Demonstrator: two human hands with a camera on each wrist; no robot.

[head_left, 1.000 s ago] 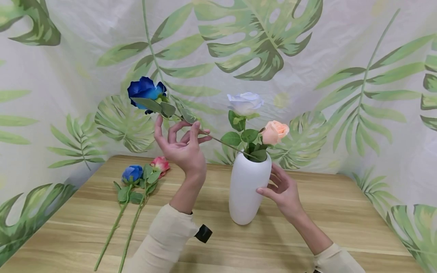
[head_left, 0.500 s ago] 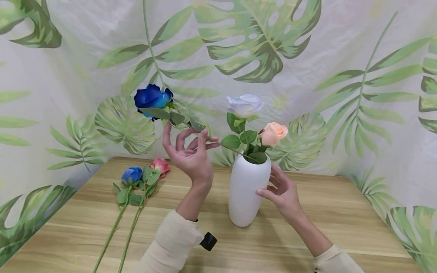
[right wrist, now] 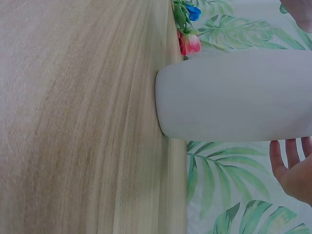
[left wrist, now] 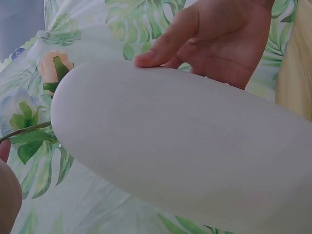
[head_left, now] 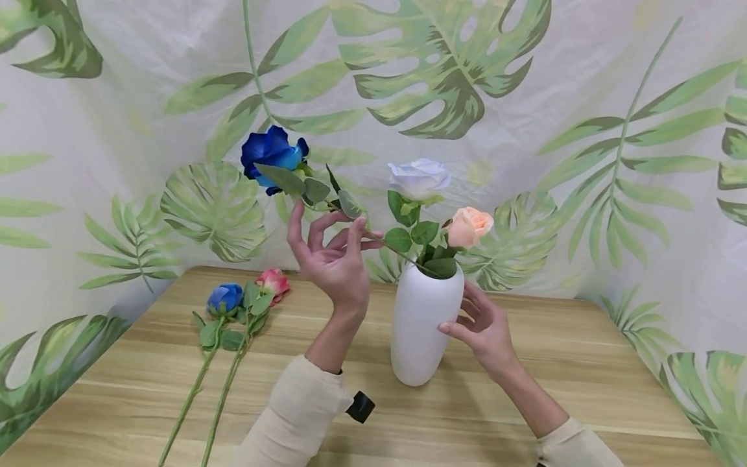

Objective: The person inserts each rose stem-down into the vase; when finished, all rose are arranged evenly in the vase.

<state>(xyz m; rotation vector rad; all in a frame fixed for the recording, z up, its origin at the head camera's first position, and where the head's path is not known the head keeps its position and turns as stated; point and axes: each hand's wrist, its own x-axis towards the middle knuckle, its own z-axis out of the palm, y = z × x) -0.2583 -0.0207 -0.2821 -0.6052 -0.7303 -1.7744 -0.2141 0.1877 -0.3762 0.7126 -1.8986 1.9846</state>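
My left hand (head_left: pixel 335 263) pinches the stem of a dark blue rose (head_left: pixel 271 155) between thumb and fingers. The bloom tilts up to the left, and the stem's lower end passes into the mouth of a white vase (head_left: pixel 425 331), where it is hidden. On the vase's right side my right hand (head_left: pixel 484 327) holds it, thumb in front and fingers partly hidden behind. A white rose (head_left: pixel 419 178) and a peach rose (head_left: pixel 469 227) stand in the vase. In the right wrist view the vase (right wrist: pixel 234 97) stands on the table, with right fingertips touching its side.
Left on the wooden table (head_left: pixel 554 363) lie a blue rose (head_left: pixel 224 298) and a pink rose (head_left: pixel 273 285), stems toward the front edge. A leaf-patterned cloth (head_left: pixel 583 97) hangs behind the table.
My left hand has moved right toward the vase with the dark blue rose, and less of its stem shows outside the mouth. The right hand and vase stay in place.
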